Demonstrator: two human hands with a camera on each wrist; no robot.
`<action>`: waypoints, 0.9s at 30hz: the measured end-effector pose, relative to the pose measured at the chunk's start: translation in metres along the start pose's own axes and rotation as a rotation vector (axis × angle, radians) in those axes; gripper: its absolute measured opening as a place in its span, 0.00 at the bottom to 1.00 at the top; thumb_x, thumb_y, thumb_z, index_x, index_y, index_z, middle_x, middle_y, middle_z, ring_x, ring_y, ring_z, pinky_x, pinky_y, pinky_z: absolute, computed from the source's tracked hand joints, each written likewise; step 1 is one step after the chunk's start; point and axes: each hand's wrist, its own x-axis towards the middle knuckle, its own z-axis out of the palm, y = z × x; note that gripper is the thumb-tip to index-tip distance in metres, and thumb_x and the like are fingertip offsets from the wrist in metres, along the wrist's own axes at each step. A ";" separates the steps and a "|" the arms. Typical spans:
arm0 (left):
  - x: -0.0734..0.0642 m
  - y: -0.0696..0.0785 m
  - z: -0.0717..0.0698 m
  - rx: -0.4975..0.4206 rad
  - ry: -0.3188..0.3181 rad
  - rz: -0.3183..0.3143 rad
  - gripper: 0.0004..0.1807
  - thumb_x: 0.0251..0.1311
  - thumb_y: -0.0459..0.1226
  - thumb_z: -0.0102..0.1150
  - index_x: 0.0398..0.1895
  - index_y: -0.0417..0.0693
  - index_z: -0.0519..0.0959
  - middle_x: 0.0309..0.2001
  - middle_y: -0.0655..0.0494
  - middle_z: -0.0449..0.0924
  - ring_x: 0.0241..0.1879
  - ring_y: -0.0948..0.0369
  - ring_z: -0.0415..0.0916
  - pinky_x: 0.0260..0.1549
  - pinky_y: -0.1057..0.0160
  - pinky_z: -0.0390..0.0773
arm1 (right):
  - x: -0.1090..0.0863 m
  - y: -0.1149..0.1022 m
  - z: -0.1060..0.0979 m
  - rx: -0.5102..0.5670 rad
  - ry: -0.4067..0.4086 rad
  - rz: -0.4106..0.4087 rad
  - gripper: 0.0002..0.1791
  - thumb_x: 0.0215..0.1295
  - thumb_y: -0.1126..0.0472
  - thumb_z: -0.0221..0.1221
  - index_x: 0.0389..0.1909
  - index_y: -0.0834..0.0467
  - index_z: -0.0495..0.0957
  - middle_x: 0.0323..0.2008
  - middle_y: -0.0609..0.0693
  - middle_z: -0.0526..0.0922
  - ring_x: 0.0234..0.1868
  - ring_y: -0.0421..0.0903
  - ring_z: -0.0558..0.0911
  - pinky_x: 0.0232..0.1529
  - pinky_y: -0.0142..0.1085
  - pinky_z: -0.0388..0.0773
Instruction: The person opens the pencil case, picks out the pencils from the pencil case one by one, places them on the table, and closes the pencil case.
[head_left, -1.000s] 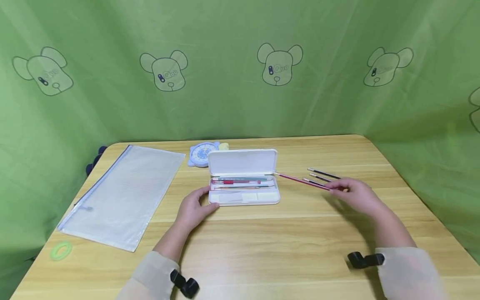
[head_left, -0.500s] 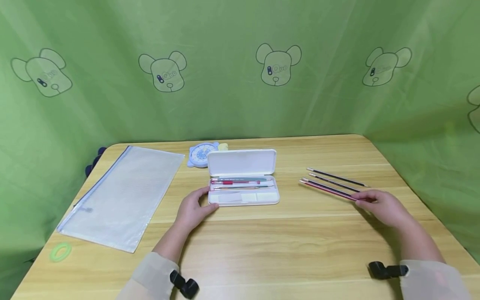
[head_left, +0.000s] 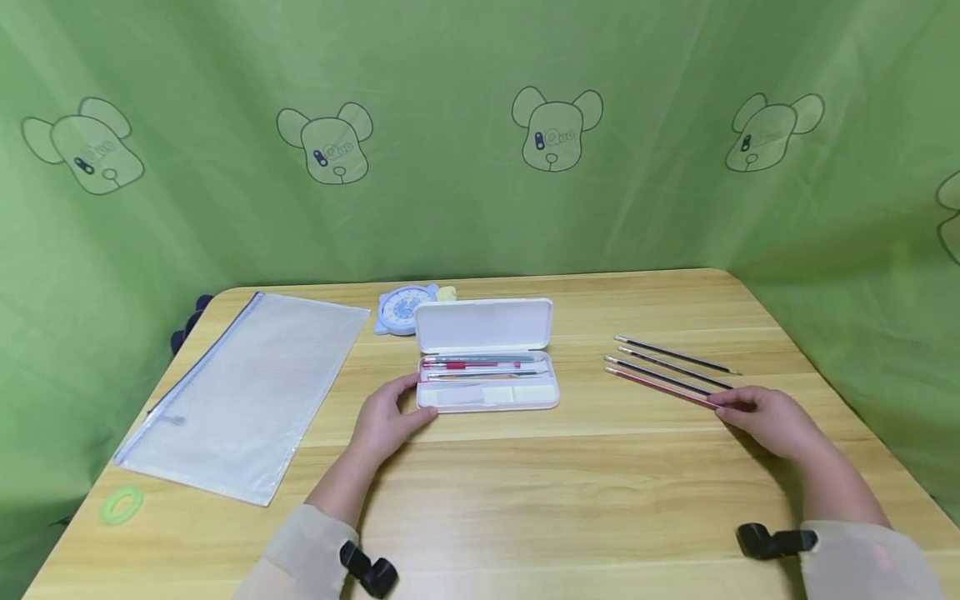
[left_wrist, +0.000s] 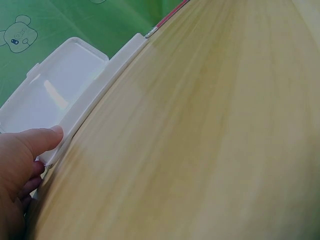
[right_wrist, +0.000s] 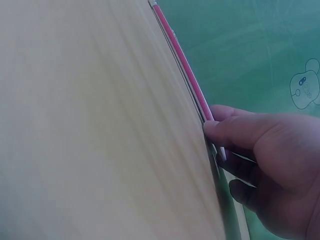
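Note:
In the head view my left hand (head_left: 382, 421) holds the left end of an open white pencil case (head_left: 525, 396), thumb at its front corner. The left wrist view shows that thumb (left_wrist: 47, 139) against the case's front wall. Inside lie a red pen (head_left: 457, 365) and several slim pencils, and the lid stands raised at the back. At the right, my right hand (head_left: 772, 421) pinches a red pencil (head_left: 660, 387) near its far-right end, between thumb and fingers. Beside it, roughly parallel, lie 3 dark pencils (head_left: 675, 355) with their eraser ends toward the case.
A translucent zip bag (head_left: 247, 400) lies flat on the left of the wooden table (head_left: 562, 500). Behind the case sits a blue toy clock (head_left: 399, 310). A green ring (head_left: 106, 508) is near the left edge. Green curtain (head_left: 450, 217) surrounds the table.
My right hand has carried the red pencil from beside the case rightward, down alongside the dark pencils, setting it slightly apart from the nearest one. The left hand has stayed on the case.

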 end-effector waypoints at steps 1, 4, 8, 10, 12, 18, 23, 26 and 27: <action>0.000 0.000 0.000 0.001 0.000 0.000 0.34 0.55 0.43 0.70 0.65 0.41 0.72 0.65 0.43 0.73 0.68 0.45 0.66 0.70 0.47 0.65 | 0.000 0.001 0.000 0.000 0.001 -0.001 0.19 0.71 0.54 0.56 0.53 0.65 0.79 0.54 0.74 0.76 0.57 0.74 0.71 0.53 0.64 0.69; 0.000 0.000 0.000 0.005 0.000 -0.004 0.34 0.55 0.43 0.70 0.65 0.41 0.72 0.66 0.43 0.73 0.69 0.45 0.66 0.70 0.47 0.65 | 0.001 0.002 0.001 0.000 0.003 0.000 0.19 0.71 0.55 0.56 0.52 0.65 0.79 0.55 0.74 0.76 0.57 0.74 0.71 0.53 0.64 0.69; 0.000 -0.002 0.001 0.013 -0.001 -0.008 0.35 0.55 0.44 0.70 0.65 0.42 0.72 0.66 0.43 0.73 0.69 0.45 0.66 0.70 0.47 0.65 | 0.002 0.003 0.002 0.002 -0.003 0.002 0.20 0.71 0.54 0.56 0.53 0.65 0.79 0.55 0.74 0.76 0.58 0.75 0.71 0.54 0.65 0.68; 0.001 -0.002 0.001 0.011 -0.001 -0.009 0.35 0.55 0.44 0.70 0.65 0.42 0.72 0.66 0.44 0.73 0.69 0.46 0.66 0.70 0.47 0.65 | 0.002 0.002 0.002 0.006 -0.006 0.002 0.21 0.71 0.53 0.56 0.54 0.65 0.79 0.56 0.75 0.75 0.58 0.75 0.70 0.54 0.65 0.68; 0.001 -0.003 0.001 0.008 0.000 -0.011 0.35 0.55 0.44 0.70 0.65 0.42 0.72 0.66 0.44 0.73 0.69 0.46 0.66 0.71 0.47 0.65 | 0.001 0.001 0.002 0.003 0.000 0.004 0.22 0.71 0.52 0.56 0.55 0.65 0.78 0.57 0.75 0.74 0.59 0.75 0.70 0.55 0.66 0.67; 0.001 -0.002 0.001 0.004 0.002 -0.011 0.35 0.55 0.44 0.70 0.65 0.42 0.72 0.66 0.44 0.73 0.69 0.46 0.66 0.71 0.47 0.65 | 0.002 -0.008 -0.001 0.019 0.042 -0.019 0.25 0.70 0.48 0.57 0.57 0.64 0.77 0.57 0.73 0.75 0.56 0.70 0.74 0.53 0.59 0.72; 0.001 -0.001 0.000 0.002 -0.003 -0.017 0.35 0.55 0.44 0.70 0.65 0.42 0.72 0.66 0.44 0.72 0.69 0.46 0.65 0.71 0.47 0.64 | 0.008 -0.025 0.000 0.013 0.072 -0.041 0.25 0.69 0.48 0.58 0.56 0.62 0.79 0.48 0.65 0.82 0.44 0.48 0.77 0.39 0.34 0.71; 0.001 -0.002 0.000 0.001 -0.002 -0.017 0.35 0.55 0.44 0.70 0.66 0.42 0.72 0.66 0.44 0.72 0.69 0.46 0.65 0.71 0.47 0.64 | 0.014 -0.041 0.002 0.020 0.079 -0.059 0.24 0.68 0.48 0.60 0.56 0.61 0.79 0.45 0.61 0.83 0.41 0.46 0.76 0.36 0.33 0.71; 0.001 -0.002 0.000 0.002 -0.002 -0.015 0.35 0.55 0.44 0.70 0.65 0.42 0.72 0.66 0.44 0.72 0.69 0.46 0.65 0.71 0.47 0.64 | 0.017 -0.046 0.003 0.029 0.079 -0.067 0.24 0.68 0.49 0.60 0.56 0.62 0.79 0.44 0.61 0.83 0.41 0.47 0.76 0.37 0.34 0.71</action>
